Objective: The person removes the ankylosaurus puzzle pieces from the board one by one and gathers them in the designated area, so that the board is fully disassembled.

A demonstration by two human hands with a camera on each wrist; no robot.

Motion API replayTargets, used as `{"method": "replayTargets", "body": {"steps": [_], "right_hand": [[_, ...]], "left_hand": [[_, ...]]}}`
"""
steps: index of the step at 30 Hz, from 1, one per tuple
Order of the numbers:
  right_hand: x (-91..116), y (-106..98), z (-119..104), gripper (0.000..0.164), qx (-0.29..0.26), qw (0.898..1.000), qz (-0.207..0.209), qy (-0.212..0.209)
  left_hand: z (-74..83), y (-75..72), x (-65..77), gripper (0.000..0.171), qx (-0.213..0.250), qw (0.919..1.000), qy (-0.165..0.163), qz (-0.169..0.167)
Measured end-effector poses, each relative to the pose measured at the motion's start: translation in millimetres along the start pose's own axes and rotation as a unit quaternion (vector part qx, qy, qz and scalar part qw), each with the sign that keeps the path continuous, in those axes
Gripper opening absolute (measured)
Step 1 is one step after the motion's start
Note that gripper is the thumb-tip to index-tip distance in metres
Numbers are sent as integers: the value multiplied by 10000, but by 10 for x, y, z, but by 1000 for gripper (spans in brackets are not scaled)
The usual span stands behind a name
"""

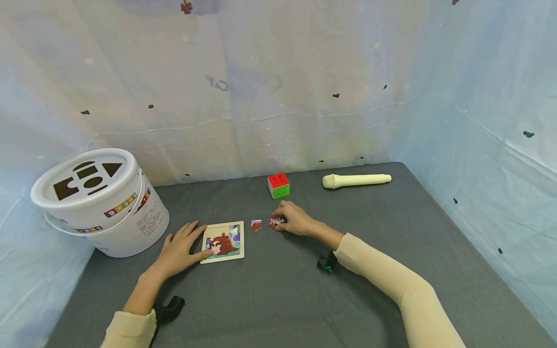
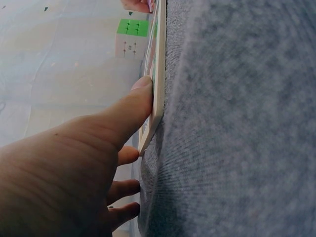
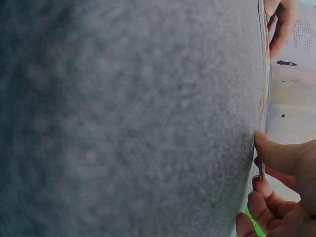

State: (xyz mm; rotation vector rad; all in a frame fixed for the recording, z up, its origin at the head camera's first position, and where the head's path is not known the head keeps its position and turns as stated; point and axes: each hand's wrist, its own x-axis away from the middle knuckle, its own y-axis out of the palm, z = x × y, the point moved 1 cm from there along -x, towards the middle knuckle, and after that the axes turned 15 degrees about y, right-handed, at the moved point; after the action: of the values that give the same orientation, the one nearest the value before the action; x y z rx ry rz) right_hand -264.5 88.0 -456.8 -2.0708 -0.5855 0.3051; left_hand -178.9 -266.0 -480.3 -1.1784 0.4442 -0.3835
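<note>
A square wooden jigsaw puzzle tray (image 1: 235, 253) with a dinosaur picture lies on the dark cloth. My left hand (image 1: 179, 251) rests at its left side with fingers spread; the thumb lies on its front-left part and another fingertip touches near the upper left corner. A loose puzzle piece (image 1: 256, 225), purple and brown, lies just right of the tray. Farther right, my right hand (image 1: 296, 219) pinches another puzzle piece (image 1: 274, 222) between thumb and fingers. In the right wrist view this piece (image 3: 261, 171) shows only as a thin edge at the fingertips.
Behind my right hand stands a puzzle cube (image 1: 278, 186) with red top and green side. A pale toy microphone (image 1: 357, 181) lies at the back right. At left is a white lidded bucket (image 1: 150, 217) with shaped holes. Fabric walls (image 1: 278, 96) bound the back and sides.
</note>
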Motion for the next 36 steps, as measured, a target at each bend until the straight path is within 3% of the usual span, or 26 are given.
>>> {"method": "replayTargets", "body": {"steps": [36], "right_hand": [[-74,-6,47,29,-280,9992,-261,146]], "left_hand": [[41,-27,-7,85,19,10000,39,77]]}}
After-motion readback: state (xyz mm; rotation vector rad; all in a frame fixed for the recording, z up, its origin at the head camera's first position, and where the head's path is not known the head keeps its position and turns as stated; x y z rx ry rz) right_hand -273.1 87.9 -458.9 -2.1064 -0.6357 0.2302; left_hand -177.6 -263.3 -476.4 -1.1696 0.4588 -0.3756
